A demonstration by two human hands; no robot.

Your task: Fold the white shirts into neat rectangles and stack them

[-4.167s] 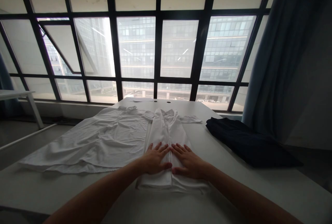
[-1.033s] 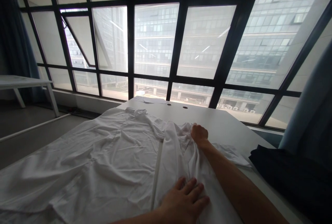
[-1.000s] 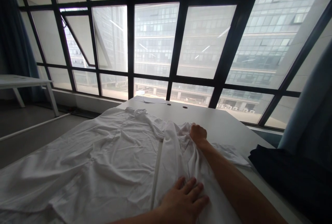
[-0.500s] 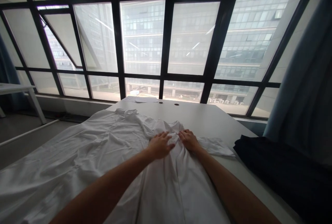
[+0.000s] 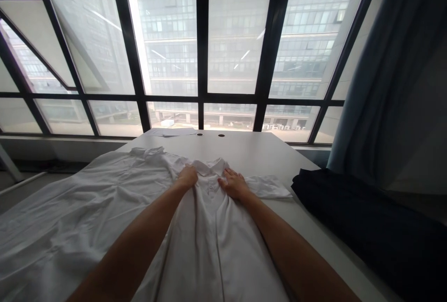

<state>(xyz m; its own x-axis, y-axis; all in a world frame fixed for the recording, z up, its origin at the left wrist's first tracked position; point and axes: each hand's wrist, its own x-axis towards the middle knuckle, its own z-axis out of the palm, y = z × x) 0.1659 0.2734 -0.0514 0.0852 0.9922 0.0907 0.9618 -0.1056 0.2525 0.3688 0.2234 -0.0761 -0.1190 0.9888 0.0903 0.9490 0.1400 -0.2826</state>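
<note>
A white collared shirt [image 5: 206, 227] lies spread on the table in front of me, its collar [image 5: 209, 168] facing the window and its front running down toward me. At the left side of the collar, my left hand [image 5: 187, 176] is closed on the fabric with its fingers curled. My right hand [image 5: 233, 183] rests on the other side of the collar, fingers stretched out and pressed against the cloth. A white sleeve [image 5: 268, 186] sticks out flat beyond my right wrist. More rumpled white cloth [image 5: 87, 204] spreads along my left.
The white table [image 5: 251, 148] reaches toward the framed windows and has two dark round holes [image 5: 221, 135]. Paper sheets [image 5: 171, 132] lie at its far edge. A folded dark cloth [image 5: 349, 213] sits on the right, below a blue curtain [image 5: 370, 106].
My left hand has moved from the middle of the neckline to the collar's left side and closed on fabric. The collar now stands more spread. The view has turned slightly right.
</note>
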